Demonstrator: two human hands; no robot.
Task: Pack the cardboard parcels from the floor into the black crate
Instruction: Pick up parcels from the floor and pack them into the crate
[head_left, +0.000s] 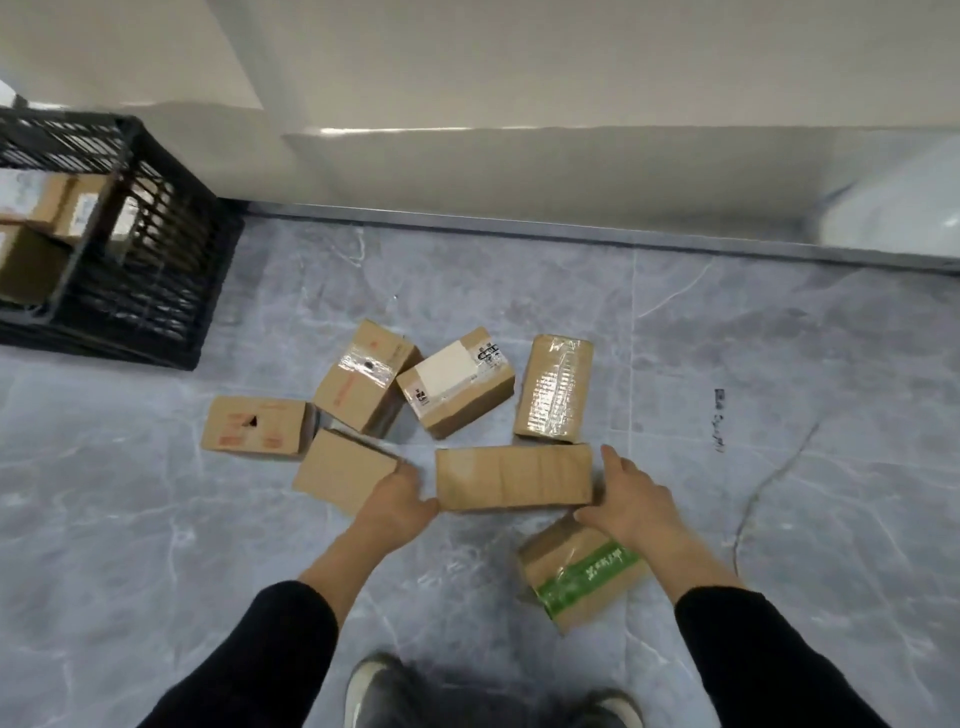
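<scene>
Several cardboard parcels lie on the grey floor. A plain oblong parcel (511, 477) sits between my hands. My left hand (397, 499) presses its left end and my right hand (631, 501) its right end. A square plain parcel (340, 470) lies just left of my left hand. Behind are a red-printed parcel (254, 427), a taped parcel (363, 383), a white-labelled parcel (456, 380) and a film-wrapped parcel (555, 387). A green-taped parcel (579, 571) lies under my right wrist. The black crate (156, 249) stands at the far left with parcels inside.
A white wall with a metal skirting strip (519, 228) runs behind the parcels. A pale rounded object (898, 208) sits at the far right. My shoes (374, 691) show at the bottom edge. Bare floor tiles stretch to the right.
</scene>
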